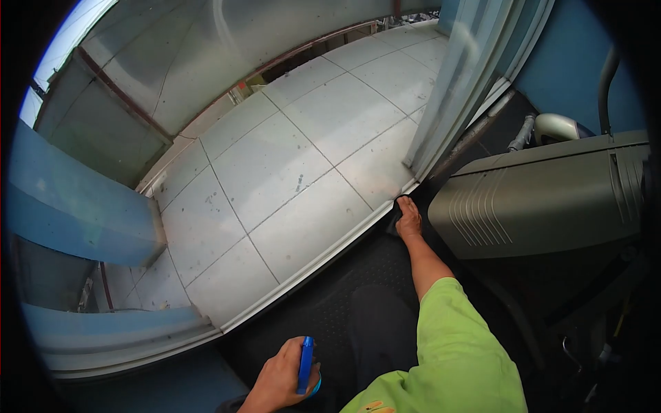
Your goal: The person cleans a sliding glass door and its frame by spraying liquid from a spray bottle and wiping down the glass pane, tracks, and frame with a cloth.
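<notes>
My left hand (279, 378), near and left of my right hand (409, 219), is closed around a blue object (306, 365). My right, farther off, meets a dark item (395, 219) beside the white track (310, 270); I cannot tell its grip.

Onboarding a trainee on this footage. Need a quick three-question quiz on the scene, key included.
1. Which of the person's hands holds the blue object?
2. Pick one. The right hand is at:
A. the white track along the floor's edge
B. the top of the grey-brown ribbed box
C. the blue pillar
3. Fill in: beyond the track, the floor is laid with pale ____.

Key
1. The left hand.
2. A
3. Tiles
</notes>
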`<action>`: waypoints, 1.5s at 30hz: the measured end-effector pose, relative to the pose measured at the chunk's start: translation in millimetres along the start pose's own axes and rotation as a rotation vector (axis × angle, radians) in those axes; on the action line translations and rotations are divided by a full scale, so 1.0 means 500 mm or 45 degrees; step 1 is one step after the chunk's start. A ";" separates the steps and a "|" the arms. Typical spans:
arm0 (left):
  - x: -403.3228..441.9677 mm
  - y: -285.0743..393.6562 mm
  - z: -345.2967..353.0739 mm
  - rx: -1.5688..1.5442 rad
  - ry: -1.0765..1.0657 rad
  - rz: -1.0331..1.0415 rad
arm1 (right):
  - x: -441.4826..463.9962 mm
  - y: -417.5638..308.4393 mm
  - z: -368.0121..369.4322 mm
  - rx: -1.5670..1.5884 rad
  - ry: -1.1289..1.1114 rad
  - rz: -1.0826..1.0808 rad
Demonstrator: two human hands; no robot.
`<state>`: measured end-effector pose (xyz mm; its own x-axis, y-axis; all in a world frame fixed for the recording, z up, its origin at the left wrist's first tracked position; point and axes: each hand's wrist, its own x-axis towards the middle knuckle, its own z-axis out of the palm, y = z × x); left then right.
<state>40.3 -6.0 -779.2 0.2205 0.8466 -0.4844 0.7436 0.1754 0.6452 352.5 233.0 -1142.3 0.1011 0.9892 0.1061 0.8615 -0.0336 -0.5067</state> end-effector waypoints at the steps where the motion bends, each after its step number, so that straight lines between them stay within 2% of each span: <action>1: -0.001 -0.001 -0.001 0.008 0.002 0.002 | 0.009 0.006 0.008 0.004 -0.015 0.093; 4: -0.007 -0.007 -0.004 0.063 0.037 -0.003 | 0.029 0.016 0.017 -0.138 -0.143 0.316; 6: -0.012 -0.013 -0.007 -0.015 0.049 0.029 | 0.084 0.035 0.016 0.022 -0.198 0.529; 10: -0.026 -0.025 0.005 0.032 0.231 0.165 | 0.119 -0.039 -0.060 -0.103 -0.350 0.777; 11: -0.022 -0.024 0.001 -0.026 0.143 0.049 | 0.124 -0.040 -0.050 -0.100 -0.345 0.772; 12: -0.021 -0.023 -0.002 -0.086 0.053 -0.073 | 0.120 -0.039 -0.031 -0.027 -0.346 0.894; 13: -0.023 -0.025 -0.004 -0.089 0.056 -0.083 | 0.104 -0.048 -0.019 0.044 -0.352 1.016; 15: -0.021 -0.034 -0.006 -0.059 0.065 -0.047 | 0.004 -0.107 -0.079 0.153 -0.389 0.749; 16: -0.019 -0.042 -0.007 -0.072 0.080 -0.046 | -0.061 -0.147 -0.108 0.305 -0.254 0.688; 17: -0.017 -0.052 -0.007 -0.015 0.121 0.083 | -0.115 -0.150 -0.103 0.567 -0.321 0.608; 18: -0.020 -0.056 -0.005 0.043 0.162 0.205 | -0.168 -0.162 -0.110 0.946 -0.426 0.662; 19: -0.022 -0.039 -0.016 -0.024 0.047 0.077 | -0.210 -0.203 -0.153 1.162 -0.552 0.663; 20: -0.023 -0.048 -0.010 -0.179 0.028 0.111 | -0.245 -0.228 -0.176 1.292 -0.635 0.612; 22: -0.028 -0.060 -0.002 -0.167 0.030 0.276 | -0.281 -0.307 -0.256 1.641 -0.847 0.581; 24: -0.036 -0.055 -0.008 -0.369 -0.098 0.254 | -0.304 -0.380 -0.312 1.757 -1.036 0.470; 26: -0.046 -0.063 0.009 -0.393 -0.029 0.394 | -0.327 -0.468 -0.375 2.196 -1.149 0.245; 28: -0.060 -0.059 0.007 -0.520 -0.016 0.578 | -0.338 -0.535 -0.433 1.949 -1.268 0.019; 30: -0.094 -0.042 0.004 -0.601 0.139 0.560 | -0.333 -0.561 -0.456 1.758 -1.202 -0.096; 32: -0.108 -0.053 0.008 -0.552 0.328 0.681 | -0.323 -0.579 -0.483 1.549 -1.245 -0.098; 34: -0.129 -0.042 -0.001 -0.514 0.394 0.721 | -0.322 -0.596 -0.507 1.504 -1.144 -0.214; 35: -0.134 -0.044 -0.001 -0.475 0.422 0.701 | -0.315 -0.600 -0.498 1.322 -0.893 -0.528; 38: -0.136 -0.058 0.000 -0.352 0.558 0.728 | -0.300 -0.632 -0.515 1.323 -0.957 -0.550; 40: -0.133 -0.070 -0.008 -0.344 0.633 0.709 | -0.287 -0.656 -0.529 1.136 -1.109 -0.520; 42: -0.133 -0.076 -0.023 -0.323 0.688 0.621 | -0.283 -0.690 -0.531 1.048 -1.141 -0.544; 44: -0.118 -0.090 -0.033 -0.357 0.773 0.664 | -0.274 -0.707 -0.513 1.068 -1.146 -0.597; 45: -0.112 -0.095 -0.039 -0.369 0.800 0.655 | -0.283 -0.724 -0.520 1.104 -1.142 -0.467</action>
<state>-19.9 -51.7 -771.4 0.0316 0.9621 0.2710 0.4378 -0.2570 0.8615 155.9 67.9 -751.5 -0.7270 0.6821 -0.0791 0.1330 0.0269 -0.9908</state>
